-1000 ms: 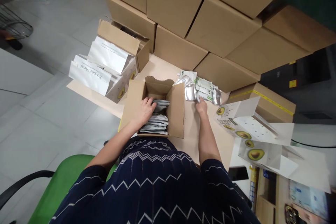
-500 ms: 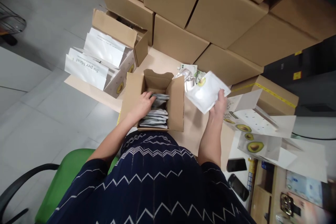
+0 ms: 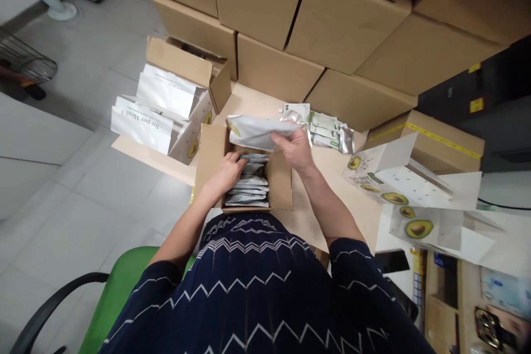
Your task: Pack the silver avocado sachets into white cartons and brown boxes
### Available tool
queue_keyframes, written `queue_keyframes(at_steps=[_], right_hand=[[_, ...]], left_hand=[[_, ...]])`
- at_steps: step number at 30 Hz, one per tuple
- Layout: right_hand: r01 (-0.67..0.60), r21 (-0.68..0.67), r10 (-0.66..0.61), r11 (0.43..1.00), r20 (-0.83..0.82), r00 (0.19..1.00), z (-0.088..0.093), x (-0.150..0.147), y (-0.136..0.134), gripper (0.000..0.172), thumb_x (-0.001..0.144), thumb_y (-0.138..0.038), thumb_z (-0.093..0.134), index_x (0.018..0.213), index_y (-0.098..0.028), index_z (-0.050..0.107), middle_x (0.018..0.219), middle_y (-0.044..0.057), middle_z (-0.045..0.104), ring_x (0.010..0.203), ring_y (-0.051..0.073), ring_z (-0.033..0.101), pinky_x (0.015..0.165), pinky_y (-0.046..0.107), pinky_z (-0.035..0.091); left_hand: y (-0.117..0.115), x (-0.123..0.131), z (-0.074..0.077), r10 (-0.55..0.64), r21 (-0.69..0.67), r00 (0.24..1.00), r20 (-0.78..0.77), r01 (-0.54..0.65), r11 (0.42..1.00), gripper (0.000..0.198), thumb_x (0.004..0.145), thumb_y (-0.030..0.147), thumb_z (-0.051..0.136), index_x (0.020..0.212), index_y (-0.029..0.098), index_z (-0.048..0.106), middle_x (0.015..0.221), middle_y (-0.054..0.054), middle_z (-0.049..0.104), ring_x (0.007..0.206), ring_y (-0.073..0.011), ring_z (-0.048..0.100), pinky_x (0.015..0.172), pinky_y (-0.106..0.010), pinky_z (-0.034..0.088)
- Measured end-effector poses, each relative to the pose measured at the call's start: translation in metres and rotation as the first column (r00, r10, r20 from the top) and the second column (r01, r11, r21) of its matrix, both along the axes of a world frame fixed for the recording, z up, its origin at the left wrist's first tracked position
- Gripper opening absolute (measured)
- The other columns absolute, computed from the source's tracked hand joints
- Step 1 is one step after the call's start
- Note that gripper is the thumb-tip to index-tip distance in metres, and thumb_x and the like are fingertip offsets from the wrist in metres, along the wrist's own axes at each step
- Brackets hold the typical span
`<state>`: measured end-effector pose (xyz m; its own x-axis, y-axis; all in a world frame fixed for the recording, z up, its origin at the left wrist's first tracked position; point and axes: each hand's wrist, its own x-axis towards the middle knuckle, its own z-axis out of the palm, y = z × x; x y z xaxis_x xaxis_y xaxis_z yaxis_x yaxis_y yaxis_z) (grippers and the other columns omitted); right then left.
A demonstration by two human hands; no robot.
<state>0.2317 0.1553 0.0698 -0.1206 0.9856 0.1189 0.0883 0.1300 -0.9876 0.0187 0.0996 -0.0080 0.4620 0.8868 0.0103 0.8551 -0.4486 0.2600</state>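
Observation:
A white pouch with an avocado picture (image 3: 253,131) is held by its right end in my right hand (image 3: 296,149). It hangs above the back of an open cardboard box (image 3: 212,141). Inside that box, several silvery-white pouches (image 3: 248,191) stand on edge in a row near my body. My left hand (image 3: 226,176) reaches over the box's left side, its bent fingers against the rearmost pouches; the fingertips are partly hidden. Behind the box to the right lie more spouted pouches (image 3: 326,130) in white, green and silver.
White Su-per Meal cartons (image 3: 143,124) and an open brown box (image 3: 180,58) stand at the left. Stacked cardboard boxes (image 3: 269,66) wall off the back. Avocado-printed cartons (image 3: 385,182) and a dark phone (image 3: 392,261) are at the right. A green chair (image 3: 124,287) is behind me.
My right hand has carried the white pouch leftward from the right side to above the box, turning it more edge-on. Spouted pouches behind it are now uncovered. My left hand stays at the row.

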Motion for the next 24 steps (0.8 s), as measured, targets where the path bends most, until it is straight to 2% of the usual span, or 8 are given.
queue_keyframes(at_steps=[3,5,7,11,14,17,21,24], right_hand=[[-0.179,-0.087,0.186,0.980,0.087,0.979,-0.016,-0.015,0.013,0.019,0.077,-0.036,0.063,0.087,-0.021,0.056,0.079,-0.003,0.057,0.078,0.014,0.056,0.073,0.026,0.049],[-0.287,-0.162,0.312,0.944,0.161,0.936,-0.019,-0.020,0.020,0.014,0.076,-0.030,0.058,0.084,-0.021,0.053,0.075,-0.004,0.054,0.073,0.013,0.053,0.068,0.024,0.045],[-0.338,-0.209,0.389,0.918,0.307,0.868,-0.017,-0.022,0.024,0.010,0.074,-0.023,0.053,0.084,-0.020,0.054,0.074,-0.004,0.055,0.072,0.014,0.052,0.066,0.022,0.041],[-0.370,-0.202,0.410,0.907,0.628,0.661,-0.011,-0.022,0.029,0.027,0.072,-0.009,0.049,0.092,-0.017,0.065,0.079,-0.001,0.063,0.078,0.015,0.054,0.070,0.022,0.037],[-0.423,-0.237,0.460,0.875,0.680,0.572,-0.015,-0.021,0.034,0.036,0.074,-0.004,0.048,0.100,-0.016,0.070,0.088,0.000,0.070,0.083,0.014,0.058,0.072,0.021,0.038],[-0.441,-0.306,0.509,0.844,0.716,0.478,-0.022,-0.022,0.041,0.031,0.079,-0.007,0.052,0.103,-0.015,0.071,0.097,0.003,0.074,0.086,0.014,0.062,0.070,0.020,0.039],[-0.460,-0.390,0.540,0.797,0.801,0.257,-0.023,-0.034,0.043,0.023,0.087,-0.013,0.055,0.101,-0.015,0.074,0.105,0.009,0.075,0.093,0.018,0.067,0.073,0.022,0.042],[-0.408,-0.421,0.508,0.810,0.852,0.129,-0.015,-0.048,0.039,0.027,0.093,-0.019,0.053,0.111,-0.016,0.073,0.116,0.015,0.073,0.102,0.025,0.068,0.075,0.027,0.045]], left_hand=[[0.000,0.000,0.001,-0.006,0.019,1.000,0.008,0.006,1.000,0.035,0.097,0.016,0.043,0.122,0.014,0.067,0.130,-0.017,0.060,0.113,-0.0257,0.056,0.100,-0.042,0.048],[0.000,0.001,0.002,-0.005,0.018,1.000,0.011,0.005,1.000,0.034,0.098,0.018,0.043,0.122,0.014,0.067,0.130,-0.017,0.060,0.112,-0.0259,0.056,0.099,-0.042,0.049],[-0.001,0.001,0.002,0.000,0.012,1.000,0.005,0.000,1.000,0.034,0.098,0.019,0.044,0.123,0.014,0.066,0.130,-0.017,0.060,0.113,-0.0262,0.056,0.099,-0.042,0.049],[-0.001,0.000,0.000,0.009,0.017,1.000,0.000,-0.009,1.000,0.034,0.098,0.019,0.044,0.124,0.013,0.066,0.132,-0.018,0.059,0.114,-0.0265,0.055,0.100,-0.042,0.049],[-0.001,-0.001,-0.002,0.005,0.032,1.000,0.009,-0.006,0.999,0.034,0.098,0.019,0.044,0.124,0.014,0.065,0.132,-0.018,0.058,0.113,-0.0265,0.055,0.099,-0.043,0.049],[-0.001,-0.001,-0.003,-0.012,0.056,1.000,0.002,0.012,0.998,0.034,0.099,0.020,0.042,0.122,0.015,0.066,0.131,-0.018,0.059,0.113,-0.0268,0.055,0.098,-0.044,0.050],[0.000,0.000,-0.005,-0.007,0.059,1.000,-0.015,0.007,0.998,0.033,0.099,0.020,0.042,0.120,0.016,0.067,0.132,-0.019,0.058,0.113,-0.0280,0.056,0.098,-0.045,0.049],[0.001,0.000,-0.007,0.004,0.061,0.999,-0.036,-0.001,0.998,0.033,0.098,0.019,0.043,0.121,0.016,0.067,0.133,-0.020,0.058,0.113,-0.0286,0.056,0.099,-0.046,0.049]])
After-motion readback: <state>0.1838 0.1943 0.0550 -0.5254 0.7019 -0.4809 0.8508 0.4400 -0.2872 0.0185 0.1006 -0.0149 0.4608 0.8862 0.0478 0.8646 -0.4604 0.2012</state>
